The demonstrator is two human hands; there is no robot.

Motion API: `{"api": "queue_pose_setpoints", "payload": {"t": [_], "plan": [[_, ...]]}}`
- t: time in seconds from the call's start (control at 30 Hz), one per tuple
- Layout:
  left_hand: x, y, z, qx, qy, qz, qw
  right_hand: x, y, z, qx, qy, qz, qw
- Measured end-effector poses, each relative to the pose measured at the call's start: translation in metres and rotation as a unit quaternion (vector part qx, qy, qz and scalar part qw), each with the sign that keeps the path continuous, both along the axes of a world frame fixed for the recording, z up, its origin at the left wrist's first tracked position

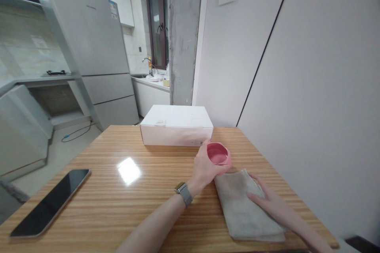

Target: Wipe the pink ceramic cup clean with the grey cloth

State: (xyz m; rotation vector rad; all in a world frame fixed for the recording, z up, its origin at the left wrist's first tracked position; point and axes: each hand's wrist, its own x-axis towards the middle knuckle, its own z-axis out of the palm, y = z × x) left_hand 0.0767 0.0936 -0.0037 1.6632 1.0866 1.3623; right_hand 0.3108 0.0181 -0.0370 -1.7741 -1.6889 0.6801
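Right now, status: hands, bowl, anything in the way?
Left hand gripping pink bowl. Right hand on folded cloth. White box beyond bowl, offset left.

Right of centre, the left hand (pixel 204 166) hides part of the cup (pixel 219 153). The lower edge cuts both forearms (pixel 157 221). Upper left, fridge lettering (pixel 91 7) is illegibly small.

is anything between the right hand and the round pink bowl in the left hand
Nothing tall: only the far corner of the folded grey cloth, low on the wood-grain table, which the right hand touches. The left hand covers part of the round pink bowl's near side with its thumb.
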Motion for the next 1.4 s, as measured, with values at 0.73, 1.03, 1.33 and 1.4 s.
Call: {"api": "queue_pose_setpoints", "payload": {"t": [0.73,1.03,1.33,1.4], "plan": [[0.037,0.02,-0.017,0.006,0.023,-0.08,0.997,0.008,-0.003,0.004,0.044,-0.168,-0.066,0.983],[-0.051,-0.041,-0.011,0.033,0.215,-0.025,0.976,-0.095,-0.023,0.019,0.199,-0.17,0.176,0.949],[-0.12,-0.098,-0.041,0.04,0.511,0.026,0.858,-0.189,-0.03,-0.013,0.253,-0.22,0.238,0.911],[-0.124,-0.101,-0.046,0.03,0.505,0.044,0.862,-0.194,-0.029,-0.016,0.252,-0.213,0.232,0.915]]}}
